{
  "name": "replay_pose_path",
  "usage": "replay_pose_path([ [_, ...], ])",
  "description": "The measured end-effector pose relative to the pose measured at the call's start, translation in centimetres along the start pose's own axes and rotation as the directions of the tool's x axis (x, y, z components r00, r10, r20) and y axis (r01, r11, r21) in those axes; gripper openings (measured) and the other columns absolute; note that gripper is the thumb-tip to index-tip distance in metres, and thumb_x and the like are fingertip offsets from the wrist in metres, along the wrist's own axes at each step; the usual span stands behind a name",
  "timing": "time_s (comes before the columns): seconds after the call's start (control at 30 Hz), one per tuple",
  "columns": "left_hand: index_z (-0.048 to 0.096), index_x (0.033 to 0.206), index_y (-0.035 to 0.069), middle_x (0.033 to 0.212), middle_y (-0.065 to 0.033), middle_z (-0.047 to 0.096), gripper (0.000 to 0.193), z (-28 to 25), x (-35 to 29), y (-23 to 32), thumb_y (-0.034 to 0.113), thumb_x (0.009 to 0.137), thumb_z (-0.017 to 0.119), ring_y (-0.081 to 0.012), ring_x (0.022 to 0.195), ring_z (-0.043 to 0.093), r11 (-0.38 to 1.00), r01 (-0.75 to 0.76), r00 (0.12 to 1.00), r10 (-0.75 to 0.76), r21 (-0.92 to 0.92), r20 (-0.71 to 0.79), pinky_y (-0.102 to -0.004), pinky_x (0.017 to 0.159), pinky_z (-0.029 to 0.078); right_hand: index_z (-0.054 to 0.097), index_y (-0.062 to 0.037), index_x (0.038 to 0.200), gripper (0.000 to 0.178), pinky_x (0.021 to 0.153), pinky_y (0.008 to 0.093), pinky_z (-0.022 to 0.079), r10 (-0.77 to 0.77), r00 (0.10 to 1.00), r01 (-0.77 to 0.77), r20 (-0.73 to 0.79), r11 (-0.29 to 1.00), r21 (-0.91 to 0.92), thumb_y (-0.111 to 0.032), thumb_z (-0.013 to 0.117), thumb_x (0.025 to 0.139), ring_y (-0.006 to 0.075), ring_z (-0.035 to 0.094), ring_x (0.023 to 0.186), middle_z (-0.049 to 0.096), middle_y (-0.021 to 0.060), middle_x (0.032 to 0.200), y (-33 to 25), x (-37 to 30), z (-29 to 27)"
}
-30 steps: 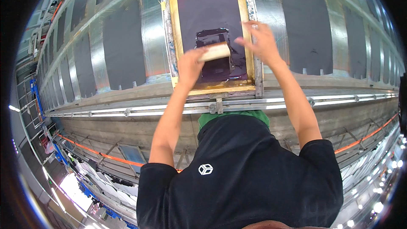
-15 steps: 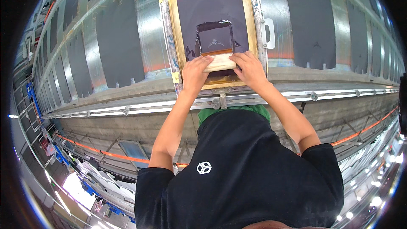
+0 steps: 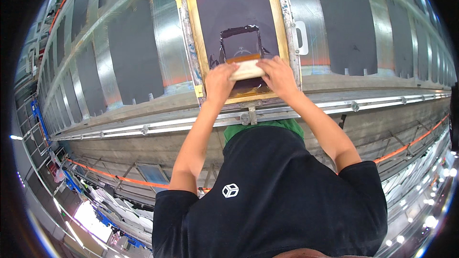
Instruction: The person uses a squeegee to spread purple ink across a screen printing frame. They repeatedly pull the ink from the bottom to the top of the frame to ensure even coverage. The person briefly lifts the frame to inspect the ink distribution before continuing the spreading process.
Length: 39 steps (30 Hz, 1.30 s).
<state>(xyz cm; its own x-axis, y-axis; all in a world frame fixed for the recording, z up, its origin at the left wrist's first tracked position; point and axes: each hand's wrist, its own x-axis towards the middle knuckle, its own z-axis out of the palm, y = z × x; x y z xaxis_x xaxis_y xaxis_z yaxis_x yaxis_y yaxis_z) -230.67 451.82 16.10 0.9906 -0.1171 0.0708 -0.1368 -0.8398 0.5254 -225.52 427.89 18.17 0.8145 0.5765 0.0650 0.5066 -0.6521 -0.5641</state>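
Observation:
Both ends of a squeegee point(image 3: 246, 69) are gripped, its pale wooden handle towards me and its orange-brown blade on the far side. My left hand point(image 3: 221, 82) is closed round the left end, and my right hand point(image 3: 278, 77) round the right end. The squeegee stands on the dark mesh of a screen printing frame point(image 3: 192, 33), near the frame's close edge. Beyond the blade, dark wet ink point(image 3: 239, 30) outlines a box shape, with a small pale arc design inside it. More wet ink shows below the handle. My fingertips' undersides are hidden.
The frame lies on a long metal print table with dark fabric panels point(image 3: 135, 50) to the left and more panels point(image 3: 346, 24) to the right. A metal rail point(image 3: 191, 125) runs along the near edge. A white handle point(image 3: 301, 38) stands at the frame's right side.
The squeegee and both hands stay almost in place, the squeegee tilting slightly with its right end a little farther away. The view has shifted slightly.

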Motion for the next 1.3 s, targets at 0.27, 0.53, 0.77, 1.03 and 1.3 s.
replay_pose_path([
  [0.27,0.078,0.111,0.015,0.109,-0.0079,0.076,0.039,-2.8,9.0,-1.9,0.005,0.074,0.077,-0.0297,0.102,0.071,0.998,0.066,0.995,-0.066,0.000,-0.076,-0.0411,0.088,0.056,0.074,-0.0111,0.112,0.037,0.090,0.0401,0.048,-0.097,0.979,0.087,-0.178,0.994,-0.064,-0.009,0.078,0.075,0.0273,0.060,0.101,0.073,0.0019,0.111,3.0,8.9,-1.5],
  [0.53,0.079,0.106,0.012,0.106,-0.0103,0.076,0.036,-0.6,2.6,-0.5,0.002,0.071,0.074,-0.0282,0.099,0.073,1.000,0.014,1.000,-0.014,0.005,-0.008,-0.0402,0.089,0.057,0.071,-0.0095,0.117,0.043,0.091,0.0425,0.048,-0.040,0.997,0.039,-0.063,0.999,-0.015,-0.007,0.077,0.075,0.0294,0.059,0.102,0.071,0.0060,0.117,1.8,1.9,1.1],
  [0.77,0.077,0.112,0.013,0.114,-0.0093,0.076,0.045,-1.1,0.4,-0.4,-0.001,0.070,0.075,-0.0292,0.109,0.070,0.987,0.061,0.998,-0.063,-0.151,-0.007,-0.0397,0.095,0.055,0.069,-0.0085,0.124,0.048,0.089,0.0407,0.049,0.188,0.980,-0.133,-0.068,0.868,0.478,-0.018,0.084,0.080,0.0258,0.061,0.104,0.067,0.0089,0.121,3.5,-0.4,-0.4],
  [1.03,0.076,0.116,0.014,0.117,-0.0101,0.075,0.045,-2.9,8.2,-2.9,0.000,0.074,0.072,-0.0298,0.108,0.070,0.994,0.052,0.994,-0.060,-0.094,-0.091,-0.0367,0.096,0.054,0.066,-0.0132,0.130,0.032,0.067,0.0330,0.046,0.646,0.740,-0.401,-0.189,0.648,0.647,-0.022,0.064,0.099,0.0152,0.052,0.063,0.058,0.0056,0.077,14.8,6.6,-0.3],
  [1.3,0.068,0.131,0.014,0.140,-0.0054,0.064,0.066,-0.7,-2.9,-0.9,-0.004,0.068,0.077,-0.0310,0.131,0.058,0.994,-0.100,0.987,0.093,-0.053,-0.129,-0.0417,0.107,0.050,0.073,-0.0123,0.117,0.021,0.058,0.0290,0.040,0.615,0.722,-0.301,-0.316,0.691,0.657,-0.017,0.065,0.098,0.0083,0.046,0.062,0.054,-0.0011,0.067,10.3,8.6,-4.0],
])
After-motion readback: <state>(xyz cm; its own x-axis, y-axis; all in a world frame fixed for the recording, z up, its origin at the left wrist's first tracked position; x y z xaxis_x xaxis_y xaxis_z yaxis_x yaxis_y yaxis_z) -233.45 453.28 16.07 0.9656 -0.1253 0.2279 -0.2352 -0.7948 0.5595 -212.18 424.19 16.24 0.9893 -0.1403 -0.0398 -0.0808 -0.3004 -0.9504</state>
